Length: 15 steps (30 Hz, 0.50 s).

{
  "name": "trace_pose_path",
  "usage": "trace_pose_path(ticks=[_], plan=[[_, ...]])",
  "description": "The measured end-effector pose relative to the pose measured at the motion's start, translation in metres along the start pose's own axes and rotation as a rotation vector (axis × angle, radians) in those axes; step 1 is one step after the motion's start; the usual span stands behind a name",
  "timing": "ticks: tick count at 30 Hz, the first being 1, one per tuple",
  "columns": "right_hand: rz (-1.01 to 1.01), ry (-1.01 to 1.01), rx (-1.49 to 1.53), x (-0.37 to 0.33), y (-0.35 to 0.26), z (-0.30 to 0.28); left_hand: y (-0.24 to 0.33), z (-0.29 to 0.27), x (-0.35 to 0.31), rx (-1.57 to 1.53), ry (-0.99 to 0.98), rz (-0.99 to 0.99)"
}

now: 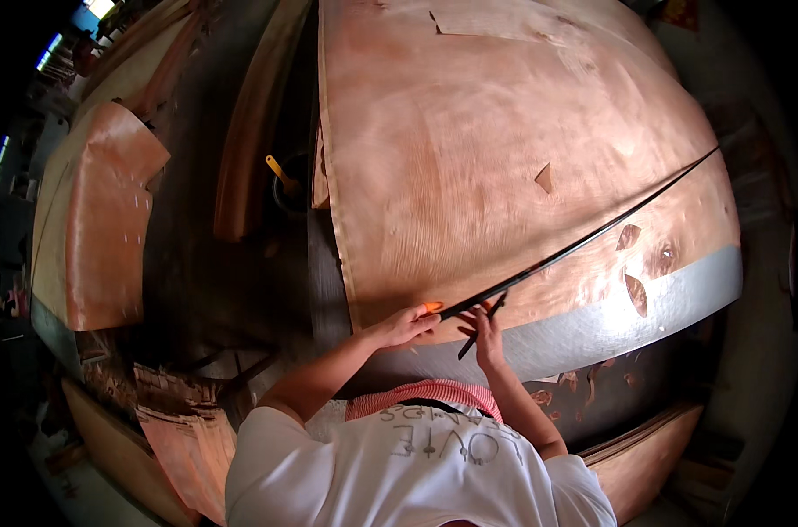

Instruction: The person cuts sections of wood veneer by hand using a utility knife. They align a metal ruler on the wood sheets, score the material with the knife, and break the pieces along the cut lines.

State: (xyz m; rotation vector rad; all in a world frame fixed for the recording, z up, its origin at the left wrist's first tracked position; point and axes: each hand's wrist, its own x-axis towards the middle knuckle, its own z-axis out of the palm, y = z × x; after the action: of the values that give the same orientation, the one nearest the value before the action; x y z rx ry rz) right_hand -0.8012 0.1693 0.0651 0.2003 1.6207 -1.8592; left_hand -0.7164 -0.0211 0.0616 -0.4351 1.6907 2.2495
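Note:
A long thin black rod (548, 261) slants over a wide reddish-brown wood veneer sheet (434, 176), from my hands toward the far right. My left hand (406, 327) is closed around the rod's near end. An orange cover (433, 306) shows at one of its fingertips. Just to the right, my right hand (487, 341) is closed on a short dark blade-like tool (467, 348), with its fingers close under the rod. Orange also shows at that hand's fingers. Whether they touch the rod, I cannot tell.
The veneer lies on a metal-topped table (539, 350) whose near edge is bare. Small veneer scraps (544, 178) and dark leaf-shaped patches (636, 294) dot it. Left stand a dark bucket with a yellow-handled tool (280, 171) and a folded veneer piece (109, 228). Stacked sheets (649, 457) lie lower right.

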Motion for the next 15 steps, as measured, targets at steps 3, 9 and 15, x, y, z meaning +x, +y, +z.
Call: trace_pose_path(ticks=[3,9,15], plan=[[-0.063,-0.233,-0.271,-0.011,-0.01,0.0,0.04,-0.01,0.012,0.152,-0.089,-0.191],[-0.056,-0.171,-0.804,-0.023,-0.001,-0.034,0.051,-0.112,0.061,0.749,0.465,0.298],[-0.028,-0.073,-0.973,-0.034,0.017,-0.061,0.072,-0.091,0.029,1.125,0.646,0.415]])
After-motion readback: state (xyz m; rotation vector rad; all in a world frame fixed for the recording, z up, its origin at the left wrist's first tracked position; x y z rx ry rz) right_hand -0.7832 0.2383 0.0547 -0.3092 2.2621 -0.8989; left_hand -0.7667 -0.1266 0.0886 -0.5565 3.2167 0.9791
